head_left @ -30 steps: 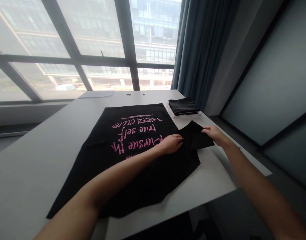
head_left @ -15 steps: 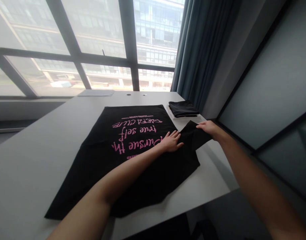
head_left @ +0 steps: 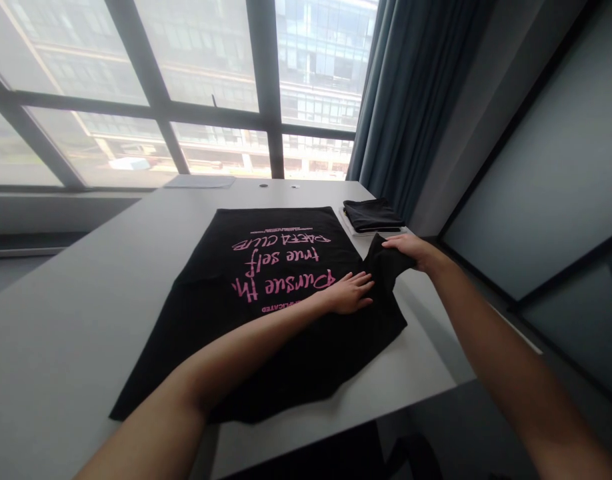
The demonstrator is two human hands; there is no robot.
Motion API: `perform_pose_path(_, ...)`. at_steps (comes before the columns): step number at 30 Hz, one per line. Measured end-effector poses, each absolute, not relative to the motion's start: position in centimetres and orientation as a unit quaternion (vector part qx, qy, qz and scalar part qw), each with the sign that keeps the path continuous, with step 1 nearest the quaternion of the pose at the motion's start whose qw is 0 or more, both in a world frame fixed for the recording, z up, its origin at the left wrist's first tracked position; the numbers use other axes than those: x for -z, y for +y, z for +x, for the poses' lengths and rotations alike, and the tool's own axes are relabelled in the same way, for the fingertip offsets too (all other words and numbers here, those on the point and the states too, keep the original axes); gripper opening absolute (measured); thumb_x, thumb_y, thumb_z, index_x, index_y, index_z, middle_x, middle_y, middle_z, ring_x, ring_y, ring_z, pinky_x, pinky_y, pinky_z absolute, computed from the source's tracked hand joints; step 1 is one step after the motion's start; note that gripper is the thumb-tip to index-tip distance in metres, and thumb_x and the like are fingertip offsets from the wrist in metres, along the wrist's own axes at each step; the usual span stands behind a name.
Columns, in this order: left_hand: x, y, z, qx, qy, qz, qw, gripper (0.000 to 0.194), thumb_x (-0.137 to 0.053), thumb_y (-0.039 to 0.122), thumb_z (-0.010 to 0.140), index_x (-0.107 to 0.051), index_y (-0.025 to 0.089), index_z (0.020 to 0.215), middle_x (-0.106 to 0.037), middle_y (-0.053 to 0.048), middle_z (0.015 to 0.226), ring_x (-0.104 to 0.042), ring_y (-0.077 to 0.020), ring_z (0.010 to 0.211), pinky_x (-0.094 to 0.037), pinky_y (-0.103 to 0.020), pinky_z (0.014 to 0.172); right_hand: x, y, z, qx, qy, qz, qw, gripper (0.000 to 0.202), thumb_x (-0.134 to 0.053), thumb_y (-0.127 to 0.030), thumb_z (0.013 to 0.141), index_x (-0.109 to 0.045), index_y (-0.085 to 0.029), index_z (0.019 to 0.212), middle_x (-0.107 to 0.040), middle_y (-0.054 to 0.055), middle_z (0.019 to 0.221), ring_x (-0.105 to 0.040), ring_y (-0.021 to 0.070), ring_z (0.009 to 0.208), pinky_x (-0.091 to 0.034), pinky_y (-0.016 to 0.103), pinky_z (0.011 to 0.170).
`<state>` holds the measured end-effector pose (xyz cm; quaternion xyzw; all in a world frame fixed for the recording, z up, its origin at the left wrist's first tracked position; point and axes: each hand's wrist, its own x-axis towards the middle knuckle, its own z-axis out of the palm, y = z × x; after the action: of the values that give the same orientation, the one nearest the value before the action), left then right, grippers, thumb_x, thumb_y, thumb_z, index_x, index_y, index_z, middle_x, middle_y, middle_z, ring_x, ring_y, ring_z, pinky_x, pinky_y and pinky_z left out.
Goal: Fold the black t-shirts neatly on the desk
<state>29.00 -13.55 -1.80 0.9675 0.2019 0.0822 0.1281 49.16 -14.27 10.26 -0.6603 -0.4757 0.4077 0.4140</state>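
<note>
A black T-shirt [head_left: 206,320] with pink lettering, upside down to me, lies spread on the white table. My left hand [head_left: 350,293] rests flat on the shirt near its right side, fingers stretched out. At the shirt's right end, my right hand [head_left: 409,250] grips the sleeve, which is raised off the tabletop and bunched toward the shirt. The fingertips of that hand curl over the cloth. My left forearm covers part of the print and the shirt's lower middle.
On the white table [head_left: 61,327], a folded dark cloth [head_left: 373,215] sits on a thin white stack behind my right hand. A pale sheet [head_left: 201,181] lies at the far edge. Windows, a blue curtain [head_left: 411,87] and a dark chair [head_left: 411,457] surround the table.
My right hand has drawn the sleeve inward to the left, and the cloth now looks more crumpled. My left hand stays flat on the shirt. The view has shifted slightly.
</note>
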Motion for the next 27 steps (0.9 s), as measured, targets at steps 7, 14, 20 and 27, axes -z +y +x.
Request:
perform_pose_path(7,0.8,-16.7,28.0,-0.155,0.16,0.972,0.074,0.045,-0.048,0.04,0.102,-0.062,0.013,0.134,-0.058,-0.016,0.139,-0.054,-0.0277,0.131,-0.035,-0.037,0.116,-10.5,-14.3,48.0,-0.48,-0.431,-0.645,0.41,0.005,-0.071,-0.013,0.082,-0.068,-0.015,0.078,-0.07,0.004,0.063,-0.062,0.0135,0.051,-0.05,0.021,0.046)
perform_pose_path(14,1.1,-16.9,26.2,-0.092,0.123,0.977,0.144,0.058,-0.048,0.042,0.102,-0.042,0.013,0.152,-0.036,-0.016,0.16,-0.027,-0.0321,0.151,-0.023,-0.054,0.122,-10.8,-14.6,46.1,-0.483,-0.433,-0.638,0.415,0.005,-0.068,-0.013,0.085,-0.067,-0.015,0.08,-0.068,0.002,0.06,-0.06,0.0121,0.049,-0.048,0.02,0.046)
perform_pose_path(20,0.6,-14.6,23.8,-0.233,0.253,0.841,0.418,0.039,-0.055,0.036,0.097,-0.065,0.019,0.131,-0.062,-0.011,0.14,-0.054,-0.0276,0.134,-0.037,-0.042,0.118,-9.5,-14.6,44.3,-0.502,-0.446,-0.619,0.407,0.007,-0.066,-0.007,0.084,-0.068,-0.013,0.081,-0.069,0.003,0.062,-0.062,0.0122,0.05,-0.049,0.02,0.046)
perform_pose_path(27,-1.9,-13.4,22.5,-0.29,0.295,0.432,0.801,0.063,-0.054,0.061,0.095,-0.044,0.023,0.144,-0.065,-0.014,0.125,-0.071,-0.0238,0.097,-0.059,-0.042,0.086,-6.3,-14.7,40.5,-0.443,-0.46,-0.68,0.361,0.015,-0.07,-0.009,0.084,-0.067,-0.012,0.099,-0.066,0.001,0.06,-0.056,0.0111,0.043,-0.043,0.02,0.04)
